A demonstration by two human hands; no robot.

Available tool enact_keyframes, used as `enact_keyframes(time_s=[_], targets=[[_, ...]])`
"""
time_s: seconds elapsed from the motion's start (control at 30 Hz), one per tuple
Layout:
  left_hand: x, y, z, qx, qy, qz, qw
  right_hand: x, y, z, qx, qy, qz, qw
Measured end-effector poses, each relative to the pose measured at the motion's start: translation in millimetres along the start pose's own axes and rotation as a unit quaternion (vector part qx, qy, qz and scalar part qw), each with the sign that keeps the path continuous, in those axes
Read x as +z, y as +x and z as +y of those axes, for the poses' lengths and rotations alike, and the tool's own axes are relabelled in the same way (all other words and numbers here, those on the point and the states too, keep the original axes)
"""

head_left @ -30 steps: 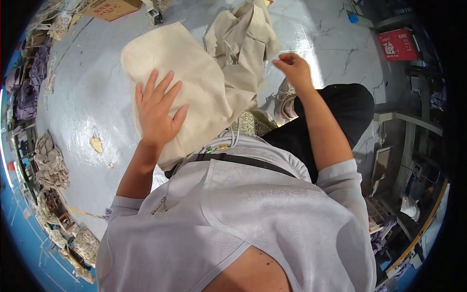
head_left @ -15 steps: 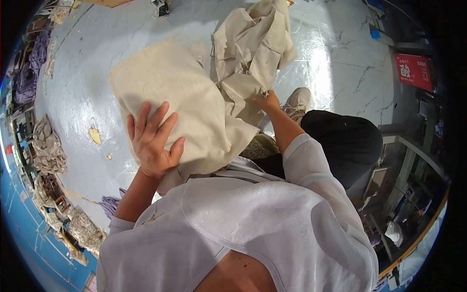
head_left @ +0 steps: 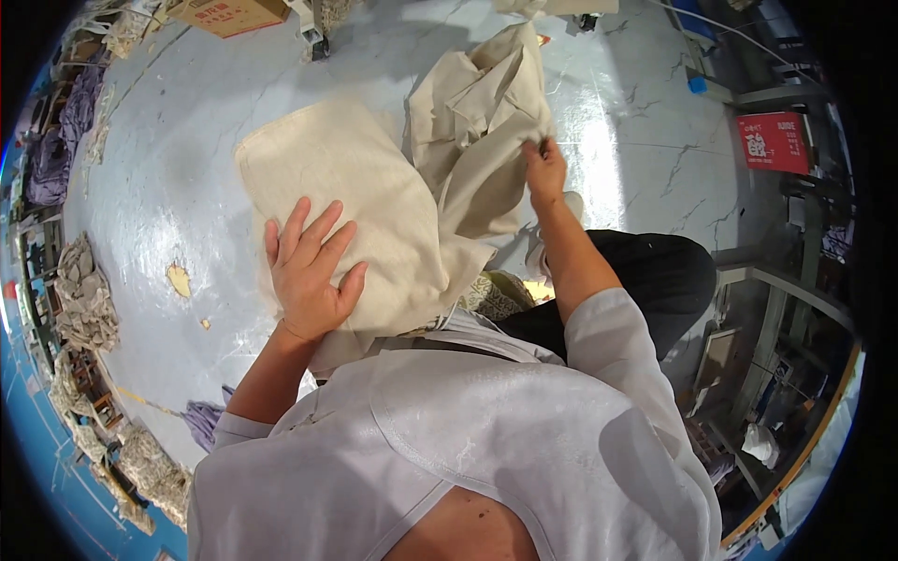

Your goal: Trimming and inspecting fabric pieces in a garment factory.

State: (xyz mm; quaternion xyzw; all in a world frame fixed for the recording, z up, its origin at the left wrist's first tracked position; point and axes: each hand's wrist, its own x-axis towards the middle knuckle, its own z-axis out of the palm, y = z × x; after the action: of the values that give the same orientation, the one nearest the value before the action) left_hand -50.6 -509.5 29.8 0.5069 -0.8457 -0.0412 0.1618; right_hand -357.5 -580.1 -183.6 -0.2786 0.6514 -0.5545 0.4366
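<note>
A flat stack or folded piece of beige cloth (head_left: 327, 168) lies across my lap. My left hand (head_left: 313, 271) rests on it palm down, fingers spread. Farther out, a crumpled length of beige fabric (head_left: 486, 122) hangs or lies toward the floor, its near part meeting the cloth on my lap. My right hand (head_left: 546, 173) pinches the right edge of that crumpled fabric, fingertips closed together. Whether the two beige pieces are joined cannot be made out.
A cardboard box (head_left: 229, 14) stands at the far left and a red box (head_left: 774, 142) at the right. Metal frames (head_left: 772, 309) line the right side. Crumpled grey-brown cloth (head_left: 86, 294) and purple cloth (head_left: 204, 421) lie on the left. My shoe (head_left: 559, 224) is partly behind my right wrist.
My right hand has moved up and to the right along the crumpled fabric, drawing its edge outward so the near part spreads. My left hand stays flat on the lap cloth.
</note>
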Motion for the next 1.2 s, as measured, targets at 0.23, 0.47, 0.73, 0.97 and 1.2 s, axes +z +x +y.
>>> enact_keyframes(time_s=[0.23, 0.47, 0.73, 0.97, 1.2], targets=[[-10.8, 6.4, 1.6, 0.028, -0.005, 0.042, 0.999, -56.4, -2.6, -191.2, -0.201, 0.242, 0.081, 0.946], [-2.6, -25.2, -1.5, 0.043, 0.022, 0.028, 0.998, -139.6, -17.4, -200.2, -0.318, 0.042, 0.117, 0.940], [-14.6, -29.9, 15.7, 0.075, 0.003, 0.063, 0.995, -108.9, -53.2, -199.9, -0.212, 0.186, 0.127, 0.951], [-10.5, -22.3, 18.7, 0.073, -0.003, 0.073, 0.995, -128.2, -49.6, -189.8, -0.141, 0.234, 0.113, 0.955], [-7.7, -26.0, 19.0, 0.076, 0.005, 0.069, 0.995, -119.3, -34.8, -175.8, -0.112, 0.245, 0.110, 0.957]])
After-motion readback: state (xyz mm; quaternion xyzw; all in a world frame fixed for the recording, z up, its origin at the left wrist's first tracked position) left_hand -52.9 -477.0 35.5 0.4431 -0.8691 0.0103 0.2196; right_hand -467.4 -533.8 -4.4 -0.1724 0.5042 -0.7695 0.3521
